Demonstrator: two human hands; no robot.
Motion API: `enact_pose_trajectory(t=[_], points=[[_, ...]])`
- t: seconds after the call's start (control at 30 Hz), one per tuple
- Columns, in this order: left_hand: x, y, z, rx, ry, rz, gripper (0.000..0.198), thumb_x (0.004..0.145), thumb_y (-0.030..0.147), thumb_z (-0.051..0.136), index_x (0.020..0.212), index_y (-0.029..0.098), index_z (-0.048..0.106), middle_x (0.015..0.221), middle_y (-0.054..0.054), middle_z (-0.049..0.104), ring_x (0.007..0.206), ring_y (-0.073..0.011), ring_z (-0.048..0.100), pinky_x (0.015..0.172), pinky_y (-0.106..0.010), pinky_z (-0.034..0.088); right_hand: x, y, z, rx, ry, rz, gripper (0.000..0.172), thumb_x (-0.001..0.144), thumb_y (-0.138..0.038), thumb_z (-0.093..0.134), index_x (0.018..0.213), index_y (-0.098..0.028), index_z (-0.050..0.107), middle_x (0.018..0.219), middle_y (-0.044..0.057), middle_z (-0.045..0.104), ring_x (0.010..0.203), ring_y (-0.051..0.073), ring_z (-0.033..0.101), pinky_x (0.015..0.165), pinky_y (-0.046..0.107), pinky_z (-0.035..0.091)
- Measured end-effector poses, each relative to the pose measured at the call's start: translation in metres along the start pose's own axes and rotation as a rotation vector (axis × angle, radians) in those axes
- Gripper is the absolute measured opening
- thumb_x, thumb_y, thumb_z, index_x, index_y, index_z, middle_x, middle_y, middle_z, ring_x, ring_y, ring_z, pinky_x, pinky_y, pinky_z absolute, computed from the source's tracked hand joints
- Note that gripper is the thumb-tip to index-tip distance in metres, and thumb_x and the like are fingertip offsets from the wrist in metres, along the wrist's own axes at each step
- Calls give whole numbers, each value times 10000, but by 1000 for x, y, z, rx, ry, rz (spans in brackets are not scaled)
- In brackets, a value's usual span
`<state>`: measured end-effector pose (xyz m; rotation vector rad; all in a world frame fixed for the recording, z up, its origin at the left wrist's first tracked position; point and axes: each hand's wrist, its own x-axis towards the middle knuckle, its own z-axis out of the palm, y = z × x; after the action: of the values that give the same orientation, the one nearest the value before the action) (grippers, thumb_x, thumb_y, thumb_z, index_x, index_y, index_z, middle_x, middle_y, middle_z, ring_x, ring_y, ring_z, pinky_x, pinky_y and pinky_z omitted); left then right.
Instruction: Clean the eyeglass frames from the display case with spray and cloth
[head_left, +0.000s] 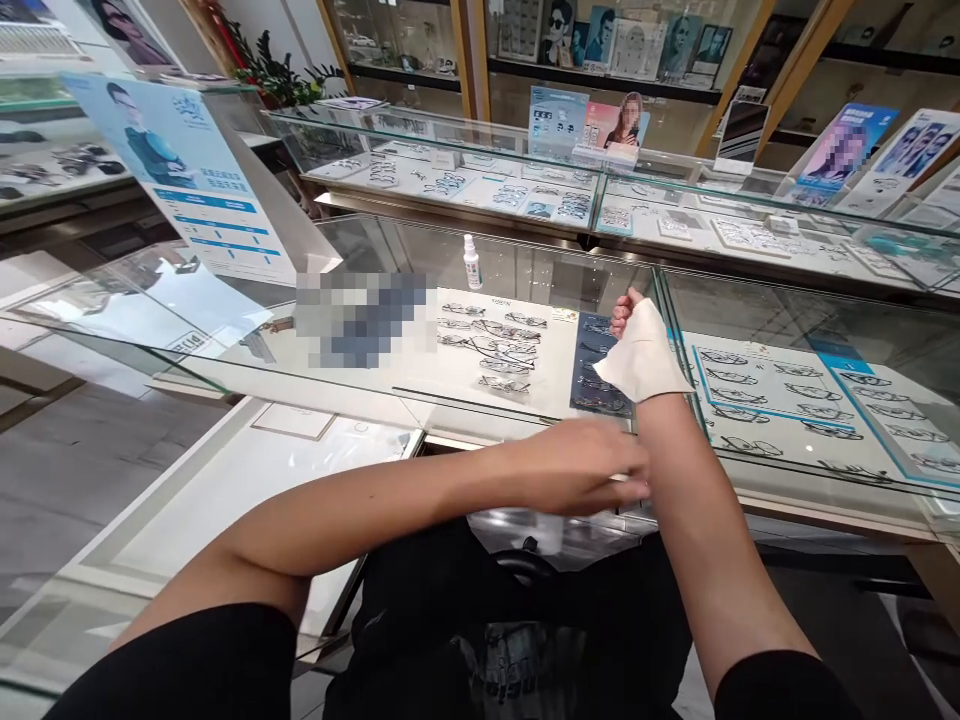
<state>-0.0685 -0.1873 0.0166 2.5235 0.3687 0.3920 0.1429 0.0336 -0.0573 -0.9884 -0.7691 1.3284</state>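
Observation:
My right hand (pixel 628 318) is raised over the glass display counter (pixel 525 400), fingers curled round a white cloth (pixel 643 355) that hangs down over the wrist. My left hand (pixel 592 465) reaches across my body and rests against my right forearm just below that cloth; its fingers are blurred and lie together, with nothing visible in them. Under the glass, several pairs of eyeglasses (pixel 499 345) lie on white trays.
A small white spray bottle (pixel 472 262) stands on the counter behind the hands. A tilted poster stand (pixel 187 180) is at the left. A second glass case with brochures (pixel 847 150) runs along the back. Floor shows at lower left.

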Motion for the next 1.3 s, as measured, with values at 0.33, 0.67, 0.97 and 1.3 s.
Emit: enact_pose_trajectory(t=[0.33, 0.67, 0.97, 1.3], points=[[-213, -123, 7, 24, -383, -962, 464, 1059, 480, 528, 678, 231, 617, 769, -65, 755, 709, -221, 640, 730, -326, 454, -9, -1, -2, 221, -3, -28, 463, 1154, -448, 543, 739, -242, 560, 562, -31, 470, 507, 118, 380, 463, 248, 358], [-270, -267, -56, 395, -74, -1229, 378, 1053, 420, 473, 1048, 174, 759, 1121, -177, 792, 1029, -327, 724, 859, -386, 512, -8, 5, -12, 262, -152, 48, 428, 1146, -428, 469, 795, -253, 640, 645, 11, 476, 588, 167, 416, 541, 308, 370], [-219, -373, -75, 569, 161, -1010, 378, 948, 200, 637, 1293, 164, 788, 1622, -210, 611, 1514, -436, 434, 1215, -569, 366, -1, 2, -21, 258, -129, 117, 268, 992, -493, 689, 820, -293, 641, 723, 32, 430, 600, 189, 420, 461, 344, 379], [-198, -444, -90, 543, 26, -913, 138, 797, 203, 691, 886, 185, 796, 1559, -115, 730, 1564, -403, 357, 1268, -555, 226, -8, -1, -21, 199, -137, 115, 251, 922, -493, 812, 850, -301, 667, 745, 31, 436, 604, 181, 404, 434, 341, 383]])
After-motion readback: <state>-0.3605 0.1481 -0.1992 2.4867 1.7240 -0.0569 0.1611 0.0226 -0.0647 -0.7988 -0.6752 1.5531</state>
